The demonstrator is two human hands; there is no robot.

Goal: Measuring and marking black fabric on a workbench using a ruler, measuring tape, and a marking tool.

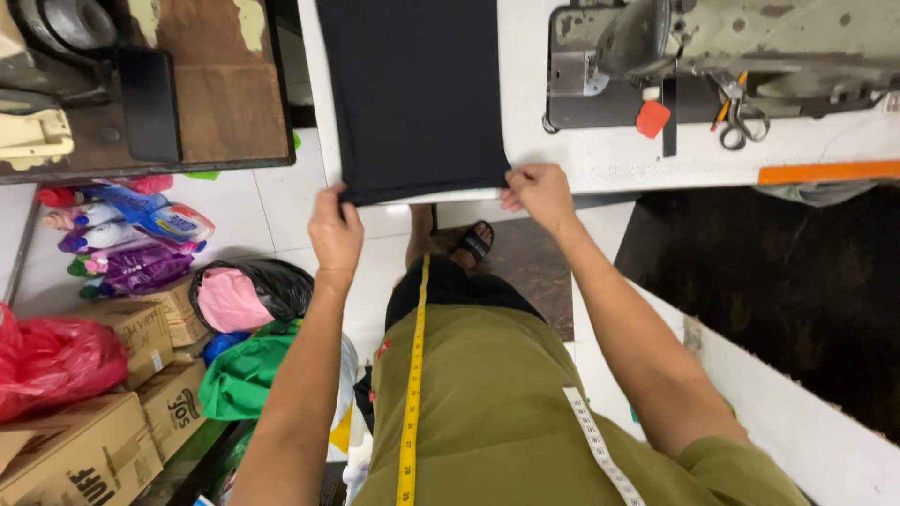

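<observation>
White worktable (pixel 581 164) spans the upper part of the head view; all positions below are given relative to it. White floor tiles show beneath its near edge.

Black fabric (pixel 417 94): largest item on the worktable, lying flat on its left portion, with the near hem hanging just over the table's near edge. Both near corners of the fabric are in the person's hands.

Sewing machine (pixel 712 47): grey, worn, on the right portion of the worktable, well apart from the fabric. Scissors (pixel 741 122) lie against its base, toward the table's near edge. A small red piece (pixel 652 118) sits just left of the scissors. An orange strip (pixel 825 172) runs along the table's near edge at far right.

Off the worktable, to its left: a brown wooden surface (pixel 225 103), and below it on the floor, cardboard boxes (pixel 84 450), a red plastic bag (pixel 56 361), a black bag (pixel 267 286) and bottles (pixel 131 230).

Left hand (pixel 336 230): at the table's near edge, fingers curled closed, pinching the fabric's near-left corner from below the hem.

Right hand (pixel 536 192): at the table's near edge, thumb and fingertips closed on the fabric's near-right corner; the rest of the hand rests just off the cloth.

Yellow tape measure (pixel 412 375): draped round the person's neck, hanging down the olive shirt (pixel 497 403), below the table edge between the two forearms.
</observation>
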